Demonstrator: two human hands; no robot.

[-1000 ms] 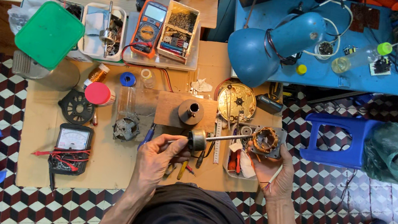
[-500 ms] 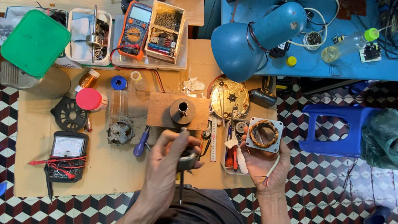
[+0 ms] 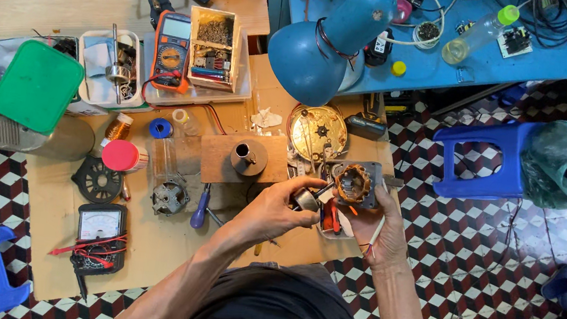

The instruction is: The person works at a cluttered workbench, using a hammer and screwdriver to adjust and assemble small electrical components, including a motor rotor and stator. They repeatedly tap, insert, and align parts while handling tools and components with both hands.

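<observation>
My right hand (image 3: 383, 226) holds a grey motor stator (image 3: 355, 183) with copper windings, its open face turned up. My left hand (image 3: 276, 209) grips a small metal rotor (image 3: 307, 199) and holds it against the stator's left side. Both hands hover over a cardboard sheet (image 3: 157, 245) on the floor. Just beyond the left hand a wooden block (image 3: 218, 160) carries a small metal cylinder (image 3: 248, 157).
A blue lamp (image 3: 327, 42) hangs over the work spot. Nearby lie a brass round plate (image 3: 317, 132), a blue-handled screwdriver (image 3: 200, 208), an analog meter (image 3: 101, 225), an orange multimeter (image 3: 171, 50), a green lid (image 3: 37, 84), parts trays and a blue stool (image 3: 482, 159).
The left hand has brought the rotor from in front of my body up to the stator's side. The right hand has kept hold of the stator. The view has shifted slightly.
</observation>
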